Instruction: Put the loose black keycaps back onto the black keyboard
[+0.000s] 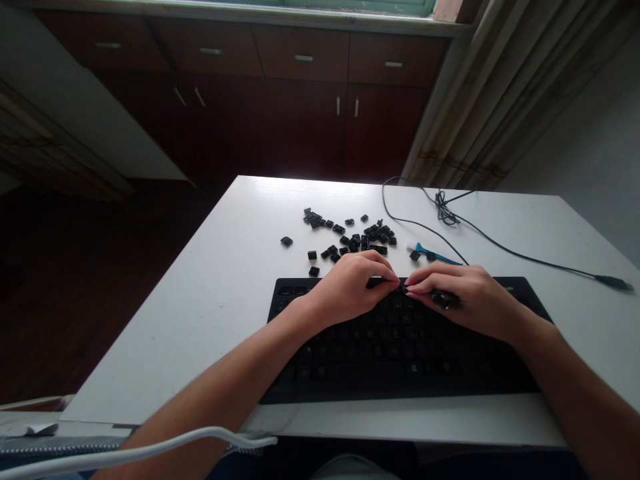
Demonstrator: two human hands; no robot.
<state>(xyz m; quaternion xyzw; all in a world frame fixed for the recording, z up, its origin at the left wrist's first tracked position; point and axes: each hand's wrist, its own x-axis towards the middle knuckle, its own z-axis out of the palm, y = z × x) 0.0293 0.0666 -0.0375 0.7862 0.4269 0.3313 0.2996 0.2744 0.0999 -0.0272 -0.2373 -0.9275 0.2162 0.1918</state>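
Note:
A black keyboard (370, 380) lies on the white table, its key area partly bare of keycaps. My left hand (350, 283) is closed in a pinch at the keyboard's top rows, and whatever its fingertips hold is hidden. My right hand (467, 293) is closed around a small dark tool (444, 299) with a shiny end; its kind cannot be made out. Both sets of fingertips nearly meet over the upper middle of the keyboard. Beyond the hands, several loose black keycaps (364, 241) are scattered in a loose pile.
A blue brush (435, 253) lies behind my right hand, beside two keycaps. The black cable (520, 252) runs to a plug (613, 283) at the right. In front of me, a white cord (190, 437) crosses the lower left. Dark red cabinets (280, 127) stand beyond the white table (200, 313).

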